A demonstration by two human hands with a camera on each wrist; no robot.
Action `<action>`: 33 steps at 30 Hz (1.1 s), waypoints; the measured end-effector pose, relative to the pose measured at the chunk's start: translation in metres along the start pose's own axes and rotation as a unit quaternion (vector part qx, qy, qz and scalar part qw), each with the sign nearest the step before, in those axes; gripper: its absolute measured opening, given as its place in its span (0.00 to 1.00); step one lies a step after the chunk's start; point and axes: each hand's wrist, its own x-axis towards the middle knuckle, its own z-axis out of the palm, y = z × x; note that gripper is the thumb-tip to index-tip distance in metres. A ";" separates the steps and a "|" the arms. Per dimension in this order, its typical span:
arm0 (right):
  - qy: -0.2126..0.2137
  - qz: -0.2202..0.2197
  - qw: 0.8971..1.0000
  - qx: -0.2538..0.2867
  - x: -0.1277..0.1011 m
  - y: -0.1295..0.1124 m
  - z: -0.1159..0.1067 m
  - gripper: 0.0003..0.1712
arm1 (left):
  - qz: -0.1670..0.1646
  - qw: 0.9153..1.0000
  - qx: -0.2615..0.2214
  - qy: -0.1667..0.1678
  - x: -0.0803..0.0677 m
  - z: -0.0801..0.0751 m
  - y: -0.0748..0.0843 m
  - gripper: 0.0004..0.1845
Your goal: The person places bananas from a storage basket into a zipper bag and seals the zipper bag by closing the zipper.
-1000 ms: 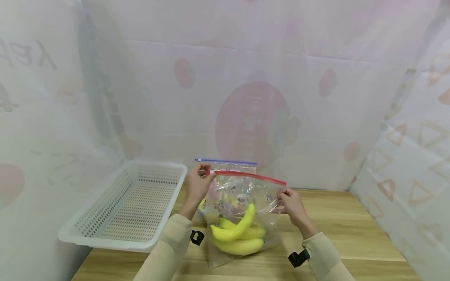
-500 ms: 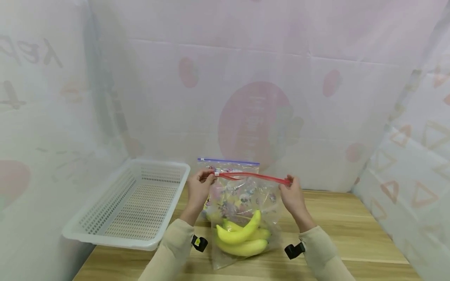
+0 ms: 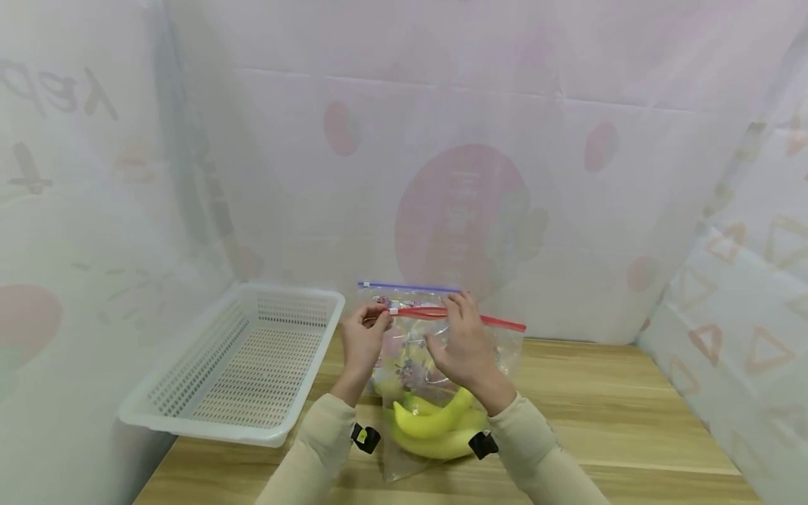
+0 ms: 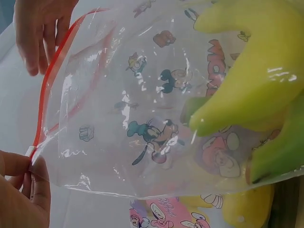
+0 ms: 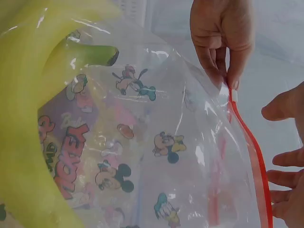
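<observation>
Our right hand has left the bag's far corner, fingers spread near the red zip, while our left hand pinches its end.

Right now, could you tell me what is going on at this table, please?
A person is standing a clear cartoon-printed zip bag with bananas inside on the wooden table. The left hand pinches the left end of the bag's red zip strip, at its white slider. The right hand is open at the strip near the middle, fingers spread. A second bag with a blue strip stands behind, and a white perforated basket sits to the left.
</observation>
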 end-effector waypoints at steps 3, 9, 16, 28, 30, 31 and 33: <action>-0.007 -0.024 1.000 -0.014 0.007 -0.007 0.008 0.31 | 0.005 1.000 -0.002 -0.009 -0.002 0.000 0.002 0.07; -0.006 -0.037 0.999 -0.007 0.020 -0.007 0.020 0.22 | 0.008 0.999 -0.021 -0.031 -0.005 -0.001 0.007 0.08; -0.078 -0.020 0.995 0.058 0.032 -0.009 0.027 0.20 | 0.002 0.999 -0.016 -0.049 -0.006 -0.001 0.010 0.09; -0.132 -0.013 0.982 0.135 0.038 -0.011 0.034 0.07 | -0.008 0.997 0.000 -0.071 -0.003 -0.006 0.001 0.11; -0.136 -0.015 0.982 0.133 0.039 -0.010 0.035 0.07 | -0.008 0.996 0.019 -0.081 -0.003 -0.008 0.001 0.11; -0.141 -0.015 0.981 0.130 0.039 -0.010 0.035 0.07 | -0.007 0.996 0.031 -0.084 -0.003 -0.009 0.000 0.11; -0.148 -0.020 0.981 0.124 0.039 -0.009 0.036 0.07 | -0.001 0.995 0.048 -0.088 -0.003 -0.010 0.001 0.11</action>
